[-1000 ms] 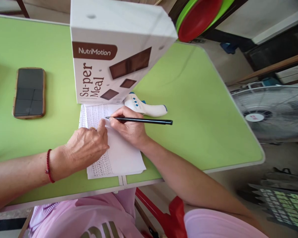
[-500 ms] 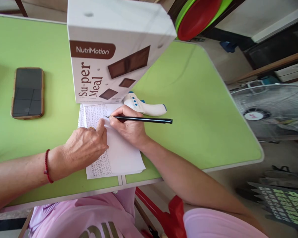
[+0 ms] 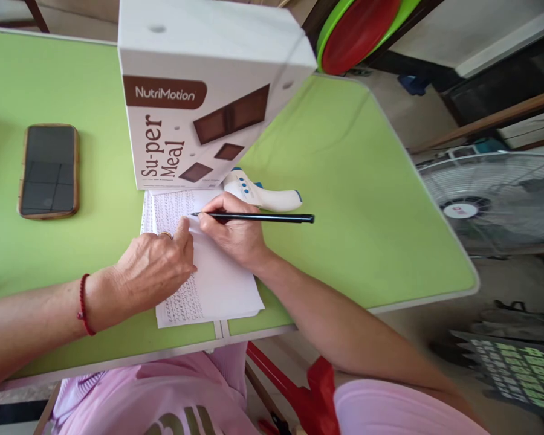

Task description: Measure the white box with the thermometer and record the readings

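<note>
Head view: paper stack beneath left hand, resting without grip, and right hand, pinching black pen.

My black pen at my stack of paper.
Pen slim, glossy; I hold it nearly level in view, tip pointing left, at the edge of the handwriting; contact with the page too fine to tell. Sheets white, flat on the green table, edges slightly out of line; dense dark script fills the top sheet's left part, right part blank.
</note>
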A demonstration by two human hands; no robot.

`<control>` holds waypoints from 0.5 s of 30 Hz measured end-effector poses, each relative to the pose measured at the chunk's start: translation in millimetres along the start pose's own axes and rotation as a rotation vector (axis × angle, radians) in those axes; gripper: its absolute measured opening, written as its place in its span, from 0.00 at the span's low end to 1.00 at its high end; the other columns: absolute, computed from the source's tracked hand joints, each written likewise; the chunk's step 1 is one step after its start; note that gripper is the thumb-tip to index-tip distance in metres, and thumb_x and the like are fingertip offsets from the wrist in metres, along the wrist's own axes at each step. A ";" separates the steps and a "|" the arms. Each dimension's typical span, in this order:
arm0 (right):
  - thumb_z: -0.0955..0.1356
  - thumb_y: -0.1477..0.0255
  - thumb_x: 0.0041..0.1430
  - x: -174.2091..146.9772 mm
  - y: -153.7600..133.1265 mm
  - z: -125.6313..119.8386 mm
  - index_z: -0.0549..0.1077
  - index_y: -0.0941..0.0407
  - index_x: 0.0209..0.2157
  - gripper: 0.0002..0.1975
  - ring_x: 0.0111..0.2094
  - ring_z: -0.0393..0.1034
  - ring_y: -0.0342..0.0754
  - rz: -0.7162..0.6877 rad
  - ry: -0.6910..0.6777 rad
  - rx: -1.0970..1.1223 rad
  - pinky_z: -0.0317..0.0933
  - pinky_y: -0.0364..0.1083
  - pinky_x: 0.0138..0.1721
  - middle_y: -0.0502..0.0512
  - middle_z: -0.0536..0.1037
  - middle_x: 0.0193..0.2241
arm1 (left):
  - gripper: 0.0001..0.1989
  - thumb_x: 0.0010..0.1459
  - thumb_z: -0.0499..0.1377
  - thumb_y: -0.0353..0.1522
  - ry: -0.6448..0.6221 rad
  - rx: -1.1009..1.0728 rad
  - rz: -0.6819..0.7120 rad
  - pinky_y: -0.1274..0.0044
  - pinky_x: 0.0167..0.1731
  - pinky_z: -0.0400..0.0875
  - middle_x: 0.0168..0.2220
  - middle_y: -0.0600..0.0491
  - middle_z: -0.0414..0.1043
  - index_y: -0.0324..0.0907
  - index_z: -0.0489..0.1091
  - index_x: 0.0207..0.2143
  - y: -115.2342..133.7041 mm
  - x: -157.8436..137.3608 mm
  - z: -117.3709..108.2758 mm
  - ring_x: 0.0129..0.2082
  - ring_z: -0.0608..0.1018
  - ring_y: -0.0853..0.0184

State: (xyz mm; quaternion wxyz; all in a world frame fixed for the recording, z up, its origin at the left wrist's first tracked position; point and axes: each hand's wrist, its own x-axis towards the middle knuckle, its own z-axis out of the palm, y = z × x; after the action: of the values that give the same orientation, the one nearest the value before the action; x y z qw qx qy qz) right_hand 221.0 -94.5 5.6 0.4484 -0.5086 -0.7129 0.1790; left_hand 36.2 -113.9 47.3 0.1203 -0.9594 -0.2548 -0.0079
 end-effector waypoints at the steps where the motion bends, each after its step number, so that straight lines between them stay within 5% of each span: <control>1: 0.66 0.74 0.54 -0.1 0.0 0.0 0.65 0.54 0.24 0.07 0.21 0.60 0.40 0.006 -0.003 -0.007 0.57 0.42 0.25 0.44 0.69 0.19 | 0.10 0.58 0.62 0.29 0.000 -0.001 0.000 0.75 0.11 0.66 0.49 0.35 0.73 0.30 0.76 0.40 -0.1 0.0 -0.1 0.17 0.72 0.68; 15: 0.65 0.74 0.54 0.9 -1.4 -0.1 0.63 0.53 0.23 0.07 0.21 0.59 0.40 0.026 -0.004 -0.048 0.57 0.42 0.24 0.44 0.67 0.18 | 0.11 0.57 0.64 0.30 0.020 0.012 0.006 0.76 0.11 0.65 0.46 0.36 0.75 0.31 0.77 0.39 0.3 0.2 -0.9 0.17 0.72 0.68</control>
State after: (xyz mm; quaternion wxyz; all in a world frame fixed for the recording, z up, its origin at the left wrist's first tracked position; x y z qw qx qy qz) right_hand 220.2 -94.2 7.1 0.4323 -0.5280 -0.7112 0.1687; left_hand 36.6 -114.3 48.1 0.1285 -0.9593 -0.2508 -0.0159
